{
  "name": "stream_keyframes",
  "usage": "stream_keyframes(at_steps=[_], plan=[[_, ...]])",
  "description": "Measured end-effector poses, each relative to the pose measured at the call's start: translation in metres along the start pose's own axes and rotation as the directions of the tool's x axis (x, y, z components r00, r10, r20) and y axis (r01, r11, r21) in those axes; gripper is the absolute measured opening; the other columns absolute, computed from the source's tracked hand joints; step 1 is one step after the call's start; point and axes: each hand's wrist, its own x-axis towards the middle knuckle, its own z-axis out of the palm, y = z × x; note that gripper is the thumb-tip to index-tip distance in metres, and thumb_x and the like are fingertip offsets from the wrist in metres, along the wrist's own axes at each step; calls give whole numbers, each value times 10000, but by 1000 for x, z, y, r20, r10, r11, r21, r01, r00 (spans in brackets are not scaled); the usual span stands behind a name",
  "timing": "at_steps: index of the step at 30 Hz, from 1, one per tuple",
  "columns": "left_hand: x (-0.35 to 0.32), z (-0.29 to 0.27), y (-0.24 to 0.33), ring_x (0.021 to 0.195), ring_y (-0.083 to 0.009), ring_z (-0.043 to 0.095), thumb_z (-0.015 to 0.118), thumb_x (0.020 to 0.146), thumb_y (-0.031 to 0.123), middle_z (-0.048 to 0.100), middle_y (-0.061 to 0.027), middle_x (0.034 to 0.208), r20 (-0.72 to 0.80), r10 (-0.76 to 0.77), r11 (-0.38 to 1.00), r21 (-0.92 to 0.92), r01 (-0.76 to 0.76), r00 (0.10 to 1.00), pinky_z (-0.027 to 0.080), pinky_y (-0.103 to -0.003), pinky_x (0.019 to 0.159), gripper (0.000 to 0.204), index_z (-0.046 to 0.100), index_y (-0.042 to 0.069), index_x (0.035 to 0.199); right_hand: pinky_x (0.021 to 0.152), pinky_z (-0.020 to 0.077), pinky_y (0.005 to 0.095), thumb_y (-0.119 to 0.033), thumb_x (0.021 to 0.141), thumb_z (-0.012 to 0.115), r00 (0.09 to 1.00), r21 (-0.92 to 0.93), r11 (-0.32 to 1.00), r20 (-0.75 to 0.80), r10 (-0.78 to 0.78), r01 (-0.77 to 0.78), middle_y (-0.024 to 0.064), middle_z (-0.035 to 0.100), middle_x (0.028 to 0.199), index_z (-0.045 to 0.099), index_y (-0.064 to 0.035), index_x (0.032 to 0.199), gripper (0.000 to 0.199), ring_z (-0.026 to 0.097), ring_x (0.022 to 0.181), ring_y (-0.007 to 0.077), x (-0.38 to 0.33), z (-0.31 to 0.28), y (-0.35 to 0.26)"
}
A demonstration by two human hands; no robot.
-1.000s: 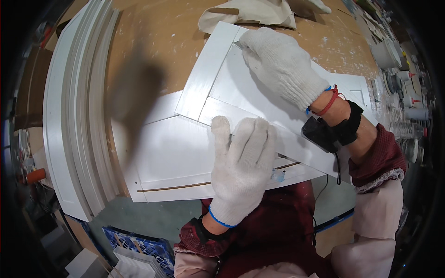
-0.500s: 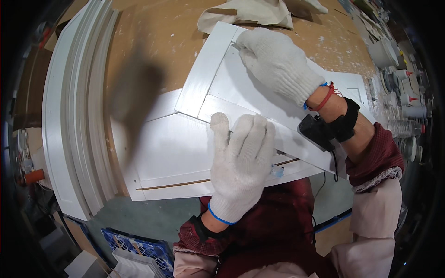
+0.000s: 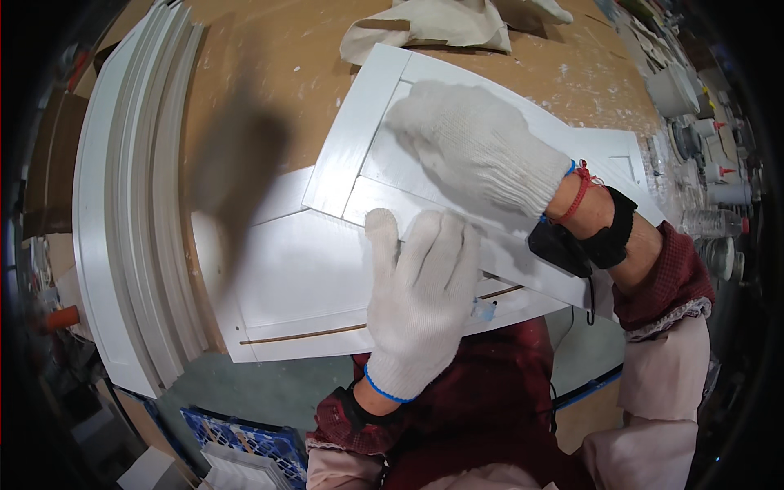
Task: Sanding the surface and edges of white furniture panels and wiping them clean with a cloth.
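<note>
A white framed panel [image 3: 336,155] lies aslant on top of another white panel [image 3: 286,269]. My left hand [image 3: 420,302], in a white knit glove, rests flat on the upper panel's near edge with its fingers stretched out. Over the recessed middle of that panel is my right hand [image 3: 474,147], gloved too, its fingers curled down and blurred by motion. Whatever its fingertips hold, if anything, is hidden. A black device [image 3: 559,247] with a cable sits below my right wrist. Beside my left hand, a small clear bluish piece [image 3: 483,309] lies on the lower panel.
White panels [image 3: 135,204] stand in a row at the left. Beige cloth [image 3: 425,28] lies on the brown tabletop [image 3: 318,73] at the far side. Bottles and tubs [image 3: 674,91] line the right edge. A blue crate [image 3: 245,445] is below; a blurred dark shape [image 3: 245,163] blocks part of the view.
My right hand has moved nearer and slightly left, from the upper panel's far frame corner onto its recessed middle. My left hand stays flat on the panel's near edge.
</note>
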Motion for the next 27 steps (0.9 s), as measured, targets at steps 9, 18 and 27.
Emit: stream_keyframes(at_steps=[9, 18, 27], plan=[[10, -5, 1, 858, -283, 539, 665, 638, 76, 599, -127, 970, 192, -74, 996, 66, 63, 979, 365, -454, 816, 386, 636, -63, 997, 781, 521, 419, -169, 897, 577, 985, 129, 979, -38, 166, -160, 148, 657, 939, 677, -43, 1055, 225, 642, 922, 352, -4, 1, 3], [5, -7, 1, 1059, -267, 517, 609, 719, 133, 545, -94, 1030, 293, -141, 990, 33, 137, 946, 371, -543, 940, 341, 656, -14, 1023, 672, 535, 381, -151, 808, 665, 917, 262, 879, -145, -372, 398, 117, 642, 979, 646, -89, 1118, 316, 647, 807, 306, -28, 7, 23], [-1, -9, -3, 935, -283, 625, 716, 608, 138, 646, -110, 980, 205, -133, 990, -8, 137, 970, 426, -526, 836, 337, 687, 7, 918, 589, 489, 380, -155, 748, 739, 943, 445, 895, 303, -137, -12, 57, 585, 799, 671, -83, 1044, 312, 613, 707, 266, -69, -52, 38]])
